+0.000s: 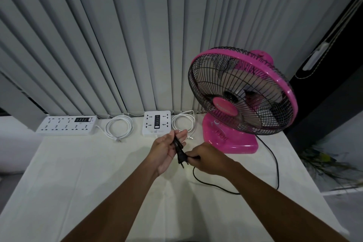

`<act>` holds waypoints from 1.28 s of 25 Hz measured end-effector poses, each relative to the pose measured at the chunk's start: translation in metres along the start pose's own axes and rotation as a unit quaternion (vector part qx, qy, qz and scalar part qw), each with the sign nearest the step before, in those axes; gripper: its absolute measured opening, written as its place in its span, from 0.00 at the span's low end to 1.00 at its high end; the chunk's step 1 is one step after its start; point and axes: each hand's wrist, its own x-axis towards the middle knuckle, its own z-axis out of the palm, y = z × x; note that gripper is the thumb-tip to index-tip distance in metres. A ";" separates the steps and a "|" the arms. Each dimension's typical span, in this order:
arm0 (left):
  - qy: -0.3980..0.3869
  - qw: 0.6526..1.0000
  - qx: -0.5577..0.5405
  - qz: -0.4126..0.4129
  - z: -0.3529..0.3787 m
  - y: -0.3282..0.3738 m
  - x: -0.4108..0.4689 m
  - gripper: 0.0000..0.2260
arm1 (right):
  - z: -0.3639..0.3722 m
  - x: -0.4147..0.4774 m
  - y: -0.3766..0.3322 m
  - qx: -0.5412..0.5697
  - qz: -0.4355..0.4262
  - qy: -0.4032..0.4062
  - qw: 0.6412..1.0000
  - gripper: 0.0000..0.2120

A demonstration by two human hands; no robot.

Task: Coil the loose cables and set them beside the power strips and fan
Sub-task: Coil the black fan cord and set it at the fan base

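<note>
From the head view, two white cords already lie coiled at the far edge of the surface [78, 173]: one coil [118, 126] sits between the long power strip [66, 124] and the square power strip [156, 124], the other [183, 124] between the square strip and the pink fan [241, 96]. The black cable [278, 177] is still loose, trailing from the fan's base along the right edge to the hands. Its plug [181, 158] lies across the left hand [165, 152], whose grip is flat and open. The right hand [208, 160] pinches the cable just behind the plug. By my reckoning this is the last cable, its coiling barely begun. No container is in view.
</note>
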 end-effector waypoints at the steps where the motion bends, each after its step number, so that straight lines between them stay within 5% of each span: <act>1: 0.008 1.000 0.011 -0.002 0.000 -0.003 0.000 0.17 | -0.005 0.000 0.000 0.016 0.003 -0.009 1.000 0.11; 9: 0.003 0.947 0.316 -0.047 0.003 -0.014 -0.013 0.16 | -0.030 0.018 -0.002 0.217 0.069 0.041 0.973 0.09; 14: -0.068 0.979 0.168 -0.088 0.011 -0.009 -0.018 0.15 | -0.022 0.022 0.021 0.271 0.112 0.134 0.946 0.09; 17: -0.102 0.989 0.084 -0.073 0.011 -0.004 -0.016 0.12 | -0.002 0.010 0.027 0.253 0.105 0.121 0.954 0.08; 22: -0.066 0.997 -0.026 -0.041 0.007 0.003 -0.008 0.11 | 0.026 -0.013 0.023 0.043 0.032 0.059 0.997 0.15; 27: -0.041 0.997 0.050 -0.034 0.003 -0.004 0.003 0.12 | 0.013 -0.020 0.012 -0.062 -0.012 -0.004 0.998 0.14; 32: 0.002 0.964 0.262 -0.034 -0.001 -0.011 0.005 0.12 | -0.005 -0.015 0.002 0.102 0.015 0.008 0.995 0.12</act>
